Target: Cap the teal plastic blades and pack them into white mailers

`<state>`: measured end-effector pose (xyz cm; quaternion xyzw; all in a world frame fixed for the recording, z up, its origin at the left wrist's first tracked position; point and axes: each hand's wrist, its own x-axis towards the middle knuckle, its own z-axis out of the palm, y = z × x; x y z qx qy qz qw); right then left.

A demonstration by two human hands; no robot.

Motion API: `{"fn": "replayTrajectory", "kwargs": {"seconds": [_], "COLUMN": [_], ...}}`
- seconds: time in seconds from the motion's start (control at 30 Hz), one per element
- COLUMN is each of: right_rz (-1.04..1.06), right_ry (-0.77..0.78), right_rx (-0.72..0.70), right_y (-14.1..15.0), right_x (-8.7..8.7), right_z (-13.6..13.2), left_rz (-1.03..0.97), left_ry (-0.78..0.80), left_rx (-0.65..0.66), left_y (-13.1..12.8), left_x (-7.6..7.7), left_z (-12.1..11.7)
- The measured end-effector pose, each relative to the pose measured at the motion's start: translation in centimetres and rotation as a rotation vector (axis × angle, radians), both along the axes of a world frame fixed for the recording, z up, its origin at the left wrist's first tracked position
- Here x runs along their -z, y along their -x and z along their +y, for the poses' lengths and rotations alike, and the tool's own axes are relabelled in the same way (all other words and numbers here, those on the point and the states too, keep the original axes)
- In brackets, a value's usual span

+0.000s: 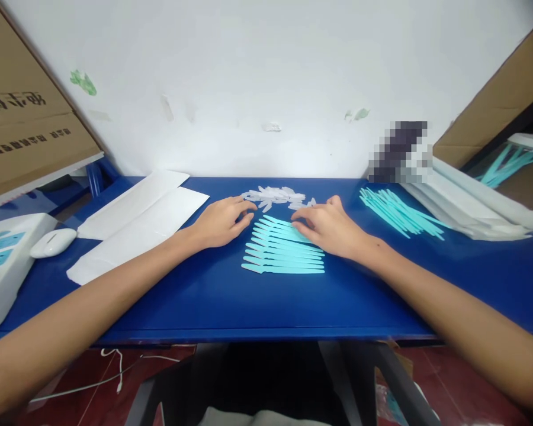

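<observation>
Several slim turquoise sticks (pixel 284 254), shaped like eyebrow razors, lie side by side in a fanned row on the table. Just behind them is a loose pile of small translucent plastic caps (pixel 273 195). My left hand (pixel 224 222) is at the left edge of the pile, thumb and forefinger apart, with nothing visible between them. Over the right ends of the upper razors, my right hand (pixel 322 225) hovers or rests with curved, parted fingers; whether they touch cannot be told. A single cap (pixel 311 202) lies beside its fingertips.
White paper sleeves (pixel 137 236) lie to the left, near a white earbud case (pixel 53 242) and a power strip (pixel 9 260). On the right are more turquoise razors (pixel 397 210) and white plastic packaging (pixel 466 201). Cardboard (pixel 31 106) leans at the far left.
</observation>
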<state>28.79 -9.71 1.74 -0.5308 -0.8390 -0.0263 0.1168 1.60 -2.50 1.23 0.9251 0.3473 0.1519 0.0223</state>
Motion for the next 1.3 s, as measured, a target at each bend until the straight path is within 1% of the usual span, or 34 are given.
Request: {"fn": "replayTrajectory", "kwargs": {"seconds": [0.1, 0.17, 0.27, 0.37, 0.47, 0.57, 0.67, 0.73, 0.87, 0.93, 1.07, 1.23, 1.3], "right_rz": [0.016, 0.058, 0.142, 0.172, 0.179, 0.173, 0.163, 0.157, 0.107, 0.113, 0.154, 0.125, 0.124], "right_ry": [0.06, 0.095, 0.178, 0.22, 0.214, 0.2, 0.199, 0.187, 0.078, 0.06, 0.094, 0.142, 0.17], "right_rx": [0.012, -0.005, -0.006, 0.018, 0.033, 0.021, 0.027, 0.028, 0.002, 0.012, 0.054, 0.111, 0.13], "right_y": [-0.4, -0.5, -0.4, -0.3, -0.3, -0.3, -0.2, -0.1, -0.4, -0.7, -1.0, -0.9, -0.9], "right_x": [0.0, -0.1, -0.2, -0.2, -0.2, -0.3, -0.3, -0.2, 0.3, 0.5, 0.4, -0.2, -0.5], "right_z": [0.4, 0.6, 0.7, 0.8, 0.7, 0.5, 0.5, 0.6, 1.1, 1.3, 1.5, 1.3, 1.1], "left_rz": [0.043, 0.026, -0.02, -0.034, -0.088, -0.133, -0.088, -0.041, 0.041, 0.049, -0.008, -0.025, 0.002], "left_ry": [0.044, 0.044, 0.055, 0.068, 0.04, -0.009, -0.065, -0.099, -0.166, -0.147, -0.083, -0.096, -0.108], "left_rx": [-0.045, -0.052, 0.018, 0.09, 0.086, 0.072, 0.076, 0.106, 0.189, 0.192, 0.159, 0.071, 0.071], "left_y": [-0.6, -1.2, -2.0, -2.5, -2.6, -2.3, -2.2, -2.2, -2.3, -2.4, -2.5, -2.2, -1.6], "left_x": [-0.7, -0.9, -0.4, 0.6, 1.5, 2.0, 2.2, 2.1, 2.0, 1.9, 1.7, 1.6, 1.3], "left_z": [1.1, 2.0, 3.2, 3.8, 3.7, 3.4, 3.3, 3.4, 3.6, 3.7, 3.5, 3.2, 3.2]}}
